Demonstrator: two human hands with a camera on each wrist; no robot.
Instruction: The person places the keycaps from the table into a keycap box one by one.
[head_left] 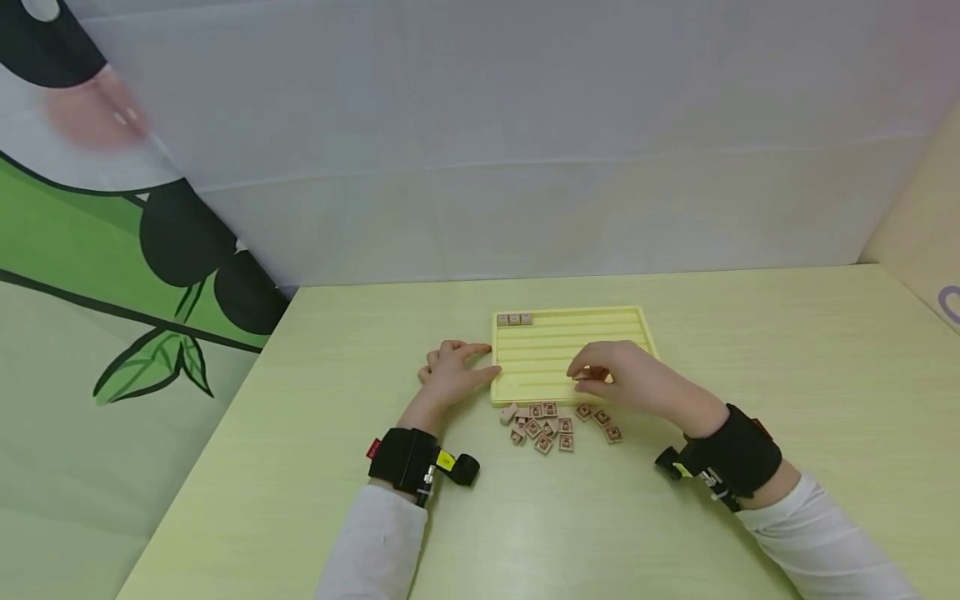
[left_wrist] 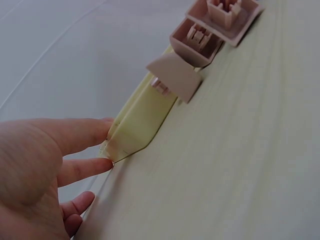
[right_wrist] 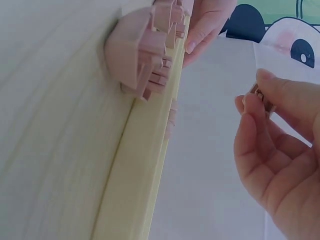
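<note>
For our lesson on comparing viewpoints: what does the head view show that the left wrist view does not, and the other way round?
Only the head view: the right hand pinching a keycap, three keycaps in a row at the far left corner of the tray, and both wristbands.

Only the left wrist view: close detail of the stems inside hollow keycaps, too small to make out from the head.

Both: the left hand touching the tray, loose keycaps near it, and the table.

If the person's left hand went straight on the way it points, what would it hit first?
The yellow tray: the left hand appears to touch its left end, though depth is hard to judge.
</note>
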